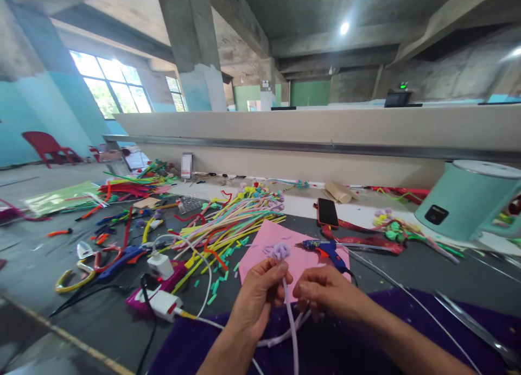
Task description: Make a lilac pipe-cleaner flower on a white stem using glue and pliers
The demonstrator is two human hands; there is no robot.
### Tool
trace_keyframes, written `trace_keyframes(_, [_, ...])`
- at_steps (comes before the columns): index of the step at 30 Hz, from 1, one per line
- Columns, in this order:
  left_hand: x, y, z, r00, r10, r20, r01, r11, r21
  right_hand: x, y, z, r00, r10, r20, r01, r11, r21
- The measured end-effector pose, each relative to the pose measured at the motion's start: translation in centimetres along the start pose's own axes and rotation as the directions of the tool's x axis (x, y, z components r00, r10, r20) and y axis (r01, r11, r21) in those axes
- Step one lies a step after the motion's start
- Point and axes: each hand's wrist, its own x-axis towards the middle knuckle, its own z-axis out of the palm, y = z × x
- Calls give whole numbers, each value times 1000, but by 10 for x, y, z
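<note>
- The desk (443, 274) is carrying one pink sheet (260, 239).
- The left hand (260, 293), nearer the flower, is pinching the stem; the right hand (329, 291) is curling close by, its grip unclear.
- One lilac stem (292, 326) is running near to far.
- One glue gun (321, 245) is lying right.
- One lilac flower (280, 250) is resting just beyond the left fingertips.

Pink sheet (260, 245), teal kettle (468, 201), purple cloth (394, 331)

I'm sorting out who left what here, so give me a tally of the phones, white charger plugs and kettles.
Phones: 2 (propped phone, flat phone)
White charger plugs: 2 (upper plug, lower plug)
Kettles: 1 (teal kettle)
Total: 5
</note>
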Motion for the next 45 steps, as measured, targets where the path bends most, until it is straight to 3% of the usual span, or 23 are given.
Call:
trace_keyframes(6, [1,-9,-4,1000,-22,19,23,999,-39,4,16,28,999,2,-55,3,996,93])
trace_keyframes(18, [2,-14,-1,999,-47,-17,46,998,-46,2,14,31,996,-37,-86,35,999,-19])
trace_keyframes(21, [3,-14,-5,997,-59,-48,57,997,-50,-1,1,10,976,-137,-167,111,982,-155])
trace_keyframes(24, [6,-13,-7,994,-59,-91,54,997,-60,-6,-14,-27,932,-236,-275,183,962,-203])
trace_keyframes(30, [6,-10,-7,997,-71,-31,67,992,-105,-15,-14,-86,840,-214,-498,45,943,-329])
trace_keyframes(37, [1,-6,-6,997,-70,-22,66,987,-143,-11,20,-109,867,-94,-489,-124,910,-396])
trace_keyframes(45, [0,-7,-6,997,-78,-5,76,987,-142,-8,39,-120,846,-54,-530,-200,890,-410])
